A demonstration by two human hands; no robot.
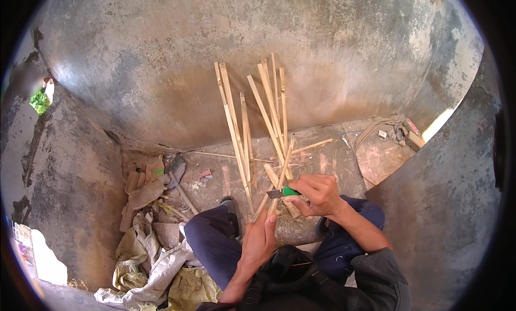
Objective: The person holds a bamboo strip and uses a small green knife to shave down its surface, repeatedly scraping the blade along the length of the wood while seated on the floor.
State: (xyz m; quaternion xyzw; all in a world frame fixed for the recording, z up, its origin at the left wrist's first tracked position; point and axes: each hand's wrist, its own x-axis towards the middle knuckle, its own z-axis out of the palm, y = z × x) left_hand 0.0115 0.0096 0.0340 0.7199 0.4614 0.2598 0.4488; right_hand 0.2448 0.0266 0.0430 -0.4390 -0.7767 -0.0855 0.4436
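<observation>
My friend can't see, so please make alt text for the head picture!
A person's right hand holds a green-handled, dark-bladed knife over a thin pale wooden strip in the left hand; more pale strips lean on a stained grey wall.

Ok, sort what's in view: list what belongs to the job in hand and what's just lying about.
Job in hand, it seems:
green-handled knife with a flat dark blade, in the right grip;
pale slender wooden strip, in the left grip;
long pale strips leaning upright.

Apparently lying about:
crumpled off-white sack;
small reddish fragment.
</observation>
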